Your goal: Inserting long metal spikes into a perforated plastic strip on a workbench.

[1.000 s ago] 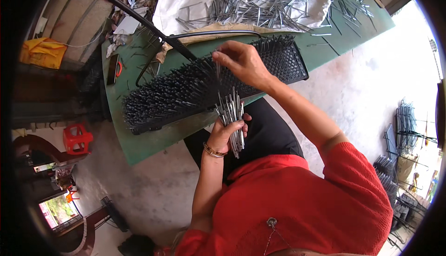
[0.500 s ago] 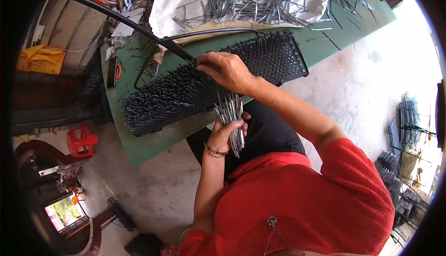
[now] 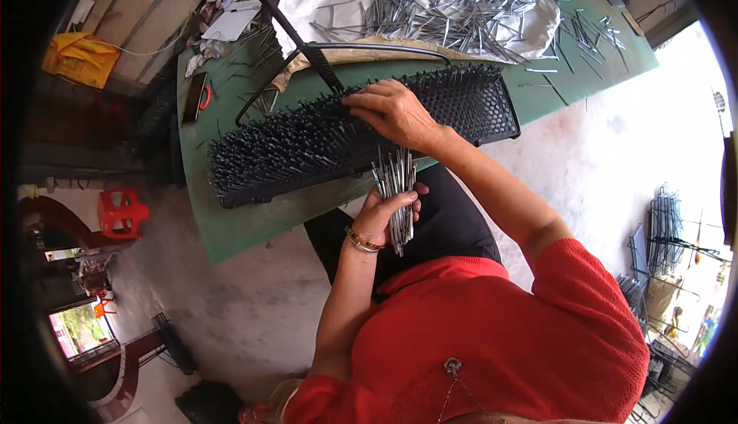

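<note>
My left hand (image 3: 382, 212) is closed round a bundle of thin grey metal rods (image 3: 396, 174), held roughly upright above my lap. Just beyond it lies a long black perforated tray (image 3: 477, 113), with dark rods standing densely in its left part (image 3: 269, 147) and open holes showing toward the right. Over the tray's middle, my right hand (image 3: 396, 115) has its fingers pinched together at the edge of the standing rods; whatever is between the fingertips is hidden. A black bar frame (image 3: 321, 63) rises right beside those fingers.
A white sheet (image 3: 307, 5) with many loose metal rods (image 3: 438, 5) covers the back of the green table (image 3: 254, 228). To the left lie a dark phone-like slab (image 3: 194, 97), red-orange scissor handles (image 3: 206, 97) and crumpled wrappings. A red stool (image 3: 121, 212) stands on the floor.
The whole view has shifted slightly, so table and tray sit a little differently in it. Both hands keep nearly the same places at the tray, and the bundle stays in my left hand.
</note>
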Tool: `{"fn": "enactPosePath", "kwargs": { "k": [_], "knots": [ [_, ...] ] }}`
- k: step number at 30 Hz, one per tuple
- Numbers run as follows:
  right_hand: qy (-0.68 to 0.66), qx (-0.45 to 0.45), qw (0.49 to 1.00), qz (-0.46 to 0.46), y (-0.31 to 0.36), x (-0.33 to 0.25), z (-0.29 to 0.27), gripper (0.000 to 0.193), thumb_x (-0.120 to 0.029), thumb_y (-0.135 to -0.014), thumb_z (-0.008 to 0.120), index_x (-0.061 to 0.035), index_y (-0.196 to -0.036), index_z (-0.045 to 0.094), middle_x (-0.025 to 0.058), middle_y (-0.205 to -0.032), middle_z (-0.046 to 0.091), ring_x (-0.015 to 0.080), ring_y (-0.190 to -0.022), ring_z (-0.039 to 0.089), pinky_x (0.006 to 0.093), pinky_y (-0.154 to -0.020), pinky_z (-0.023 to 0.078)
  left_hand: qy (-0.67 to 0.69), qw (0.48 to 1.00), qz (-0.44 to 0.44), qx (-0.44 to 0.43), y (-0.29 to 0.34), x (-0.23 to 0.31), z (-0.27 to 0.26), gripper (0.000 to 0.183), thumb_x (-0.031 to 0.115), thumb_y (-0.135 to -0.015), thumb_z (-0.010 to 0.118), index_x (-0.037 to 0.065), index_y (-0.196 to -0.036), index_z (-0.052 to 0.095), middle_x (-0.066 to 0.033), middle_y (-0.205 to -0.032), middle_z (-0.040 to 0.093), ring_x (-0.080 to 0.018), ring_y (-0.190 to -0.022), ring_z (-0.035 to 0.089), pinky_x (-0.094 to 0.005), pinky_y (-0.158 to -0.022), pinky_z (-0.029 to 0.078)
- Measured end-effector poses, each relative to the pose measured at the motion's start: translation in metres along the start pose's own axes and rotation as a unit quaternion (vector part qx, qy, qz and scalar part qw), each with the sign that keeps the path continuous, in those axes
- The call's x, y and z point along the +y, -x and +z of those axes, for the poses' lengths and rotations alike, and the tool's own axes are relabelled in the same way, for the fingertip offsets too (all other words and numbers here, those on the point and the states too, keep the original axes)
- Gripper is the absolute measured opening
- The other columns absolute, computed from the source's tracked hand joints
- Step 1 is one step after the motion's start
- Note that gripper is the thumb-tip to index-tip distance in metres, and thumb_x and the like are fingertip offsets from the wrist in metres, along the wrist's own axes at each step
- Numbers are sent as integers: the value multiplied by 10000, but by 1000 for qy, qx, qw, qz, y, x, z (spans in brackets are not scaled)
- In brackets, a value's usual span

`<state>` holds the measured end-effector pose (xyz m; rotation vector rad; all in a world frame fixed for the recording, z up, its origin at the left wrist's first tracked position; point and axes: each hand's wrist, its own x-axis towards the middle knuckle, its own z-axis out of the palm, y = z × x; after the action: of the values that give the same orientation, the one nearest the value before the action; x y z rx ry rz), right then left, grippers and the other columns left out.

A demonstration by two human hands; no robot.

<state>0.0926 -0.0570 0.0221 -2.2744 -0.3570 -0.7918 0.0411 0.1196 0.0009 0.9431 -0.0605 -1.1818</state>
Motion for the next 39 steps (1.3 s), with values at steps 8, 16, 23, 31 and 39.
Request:
{"fn": "enactPosePath", "kwargs": {
  "k": [8,16,23,31,39],
  "knots": [
    [43,-42,995,-76,-3,-6,-15,231,-104,-798,640,-76,-1027,654,79,-1017,603,257,-887,562,362,-784,422,-20,1000,14,-19,1,2,-2,412,50,-791,647,63,-1174,497,-90,-941,645,-107,-677,606,-244,-569,530],
    [86,-40,992,-87,10,-9,-9,315,-60,-790,592,-71,-1103,620,63,-1034,600,236,-867,551,346,-776,410,-14,999,24,-25,-2,0,-3,385,50,-795,642,49,-1157,509,-90,-937,649,-104,-692,613,-239,-572,528],
    [165,-60,977,-120,-5,-16,-7,356,-81,-705,588,-69,-1059,626,46,-1012,581,216,-886,541,331,-758,406,-11,999,24,-25,-10,1,-4,356,60,-801,639,50,-1139,528,-95,-941,661,-109,-700,620,-248,-574,531],
    [222,-125,963,-88,-14,-18,-17,247,-87,-731,557,-74,-968,627,51,-960,564,214,-873,538,322,-764,409,-10,999,22,-33,-8,-1,-9,457,28,-812,614,53,-1248,479,-109,-963,653,-124,-729,620,-256,-605,542],
    [260,-130,952,-100,-21,-22,-8,273,-70,-749,543,-55,-1008,626,64,-991,566,225,-913,548,327,-776,418,-9,999,14,-29,-5,0,-7,458,24,-809,614,48,-1246,481,-116,-974,655,-143,-754,634,-274,-617,547]
  ]
}}
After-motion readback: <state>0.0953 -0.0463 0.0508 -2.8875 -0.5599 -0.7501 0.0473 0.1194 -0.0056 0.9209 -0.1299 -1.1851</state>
